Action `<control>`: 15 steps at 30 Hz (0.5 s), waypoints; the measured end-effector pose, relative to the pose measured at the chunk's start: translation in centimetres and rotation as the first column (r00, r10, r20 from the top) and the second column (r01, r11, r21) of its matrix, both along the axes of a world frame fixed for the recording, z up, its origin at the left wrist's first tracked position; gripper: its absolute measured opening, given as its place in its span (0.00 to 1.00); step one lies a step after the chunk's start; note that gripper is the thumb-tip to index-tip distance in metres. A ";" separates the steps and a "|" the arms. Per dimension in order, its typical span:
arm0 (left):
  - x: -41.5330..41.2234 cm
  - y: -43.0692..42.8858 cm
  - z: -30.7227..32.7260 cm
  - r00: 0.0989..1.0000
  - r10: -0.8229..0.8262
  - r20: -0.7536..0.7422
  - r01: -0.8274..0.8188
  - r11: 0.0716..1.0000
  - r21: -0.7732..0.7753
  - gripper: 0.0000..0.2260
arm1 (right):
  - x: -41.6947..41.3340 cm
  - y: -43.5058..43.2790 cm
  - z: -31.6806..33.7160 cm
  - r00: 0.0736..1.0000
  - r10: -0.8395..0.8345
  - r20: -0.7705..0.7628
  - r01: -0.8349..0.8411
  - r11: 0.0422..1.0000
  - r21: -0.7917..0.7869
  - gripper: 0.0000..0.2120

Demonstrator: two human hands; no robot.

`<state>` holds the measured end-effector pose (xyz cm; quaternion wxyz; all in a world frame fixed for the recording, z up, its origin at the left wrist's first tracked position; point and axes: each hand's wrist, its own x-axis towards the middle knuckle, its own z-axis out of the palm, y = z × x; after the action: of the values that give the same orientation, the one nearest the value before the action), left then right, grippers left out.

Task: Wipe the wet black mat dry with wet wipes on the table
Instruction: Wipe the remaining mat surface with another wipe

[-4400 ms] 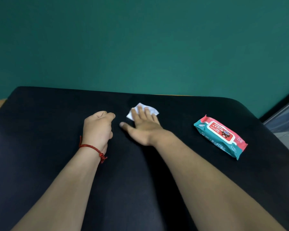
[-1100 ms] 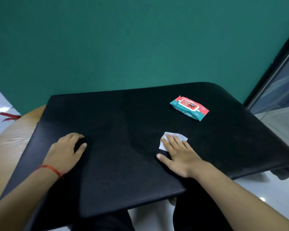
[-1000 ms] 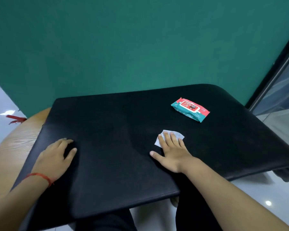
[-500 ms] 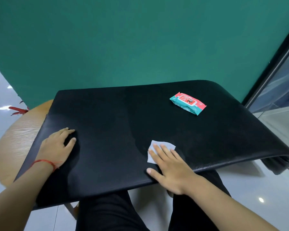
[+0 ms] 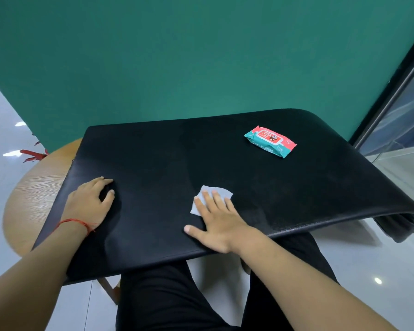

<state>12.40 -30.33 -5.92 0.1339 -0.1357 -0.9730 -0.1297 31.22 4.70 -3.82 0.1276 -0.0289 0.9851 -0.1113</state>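
A large black mat (image 5: 153, 163) covers a round wooden table (image 5: 31, 187) and hangs over its right and near edges. A white wet wipe (image 5: 219, 192) lies flat on the mat near the front edge. My right hand (image 5: 215, 223) presses on the wipe with straight, spread fingers, covering its lower part. My left hand (image 5: 91, 201), with a red string at the wrist, rests flat on the mat's left side, its fingers lightly bent and holding nothing.
A teal and red pack of wet wipes (image 5: 270, 141) lies on the mat's far right. A green wall stands just behind the table. A glass partition with a dark frame (image 5: 392, 96) runs along the right. My dark-trousered legs are under the near edge.
My right hand has slid the wipe from the mat's far middle toward the near edge. My left hand has gone from curled near the centre to flat on the mat's left side.
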 end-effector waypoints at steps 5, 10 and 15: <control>-0.1 0.0 -0.1 1.000 -0.002 0.001 0.002 1.000 0.015 0.16 | 6.0 0.7 -0.7 0.989 0.105 -0.107 -0.104 0.995 0.007 0.41; -0.2 -0.2 -0.3 1.000 -0.006 0.003 0.006 1.000 0.011 0.16 | 9.6 5.4 -0.7 0.992 0.003 -0.124 0.006 0.998 0.069 0.40; -0.2 0.0 -0.2 1.000 -0.002 -0.006 0.002 1.000 0.008 0.15 | 7.4 8.7 -0.6 0.976 -0.210 -0.064 0.215 0.972 0.090 0.43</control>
<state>12.23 -30.33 -6.10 0.1370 -0.1365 -0.9721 -0.1331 38.61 13.36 -4.41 0.0894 0.0799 0.9899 -0.0760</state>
